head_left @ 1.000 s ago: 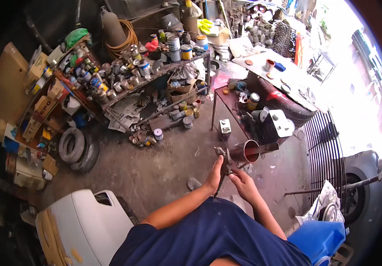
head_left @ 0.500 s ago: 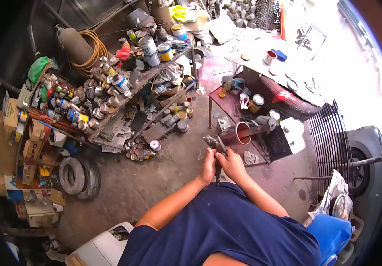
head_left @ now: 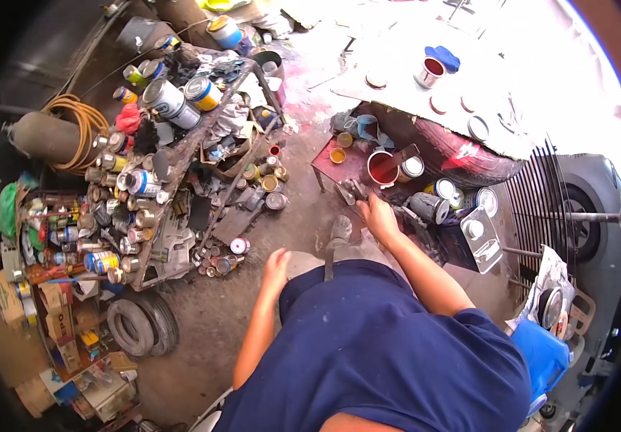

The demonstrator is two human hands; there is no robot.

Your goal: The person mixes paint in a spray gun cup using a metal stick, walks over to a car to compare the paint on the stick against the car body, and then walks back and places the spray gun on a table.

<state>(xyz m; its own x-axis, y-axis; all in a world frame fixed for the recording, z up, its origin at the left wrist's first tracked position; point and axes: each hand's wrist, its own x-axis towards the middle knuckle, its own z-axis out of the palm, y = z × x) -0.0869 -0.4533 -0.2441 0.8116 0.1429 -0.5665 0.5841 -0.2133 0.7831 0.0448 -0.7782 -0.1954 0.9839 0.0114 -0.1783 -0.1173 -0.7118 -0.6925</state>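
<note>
My right hand (head_left: pixel 379 216) is wrapped round a dark spray gun (head_left: pixel 352 191), at the near edge of the small red-stained table (head_left: pixel 329 171). A metal cup of red paint (head_left: pixel 383 168) is just beyond that hand, with a flat dark strip (head_left: pixel 406 153) across its rim; whether the cup is joined to the gun I cannot tell. My left hand (head_left: pixel 275 268) hangs low at my left side, away from the gun, and its fingers are too blurred to read. A yellow-topped small tin (head_left: pixel 337 155) stands left of the cup.
Paint cans (head_left: pixel 172 103) crowd the long bench at the left. Two tyres (head_left: pixel 143 325) lie on the floor below it. A bright board at the upper right bears a red paint can (head_left: pixel 431 71). A blue container (head_left: pixel 542 356) and a black grille (head_left: pixel 541 205) are at the right.
My left hand has left the gun and dropped to the left. My right hand has moved forward with the gun to the small table. The view has turned and shifted toward that table.
</note>
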